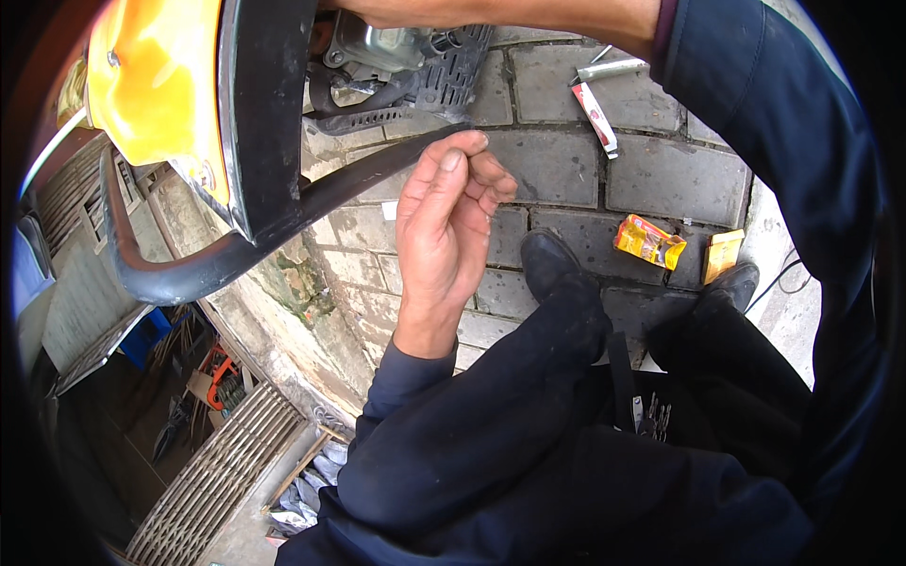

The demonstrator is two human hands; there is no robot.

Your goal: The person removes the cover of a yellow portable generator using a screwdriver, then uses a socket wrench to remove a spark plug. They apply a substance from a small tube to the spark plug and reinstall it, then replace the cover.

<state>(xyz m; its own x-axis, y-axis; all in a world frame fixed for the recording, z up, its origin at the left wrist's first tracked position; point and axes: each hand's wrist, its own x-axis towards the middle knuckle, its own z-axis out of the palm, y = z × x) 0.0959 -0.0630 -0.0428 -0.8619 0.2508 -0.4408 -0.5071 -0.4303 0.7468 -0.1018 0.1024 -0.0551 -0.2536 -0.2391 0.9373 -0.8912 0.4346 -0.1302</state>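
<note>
My left hand is raised palm up in the middle, beside a bent black tube frame. Its thumb presses against the curled fingers; whatever they may hold is hidden. From the right, my right arm reaches across the top, and only part of my right hand shows at the upper edge, its fingers out of sight. Below that hand is a machine part with a greyish housing and a slotted black plastic cover. A glossy yellow-orange cover and a black panel stand to the left, above the tube frame.
On the grey paving lie a white-and-red squeeze tube, a metal cylinder, a yellow packet and a small yellow box by my shoe. Several drill bits show between my legs. Slatted metal grating lies lower left.
</note>
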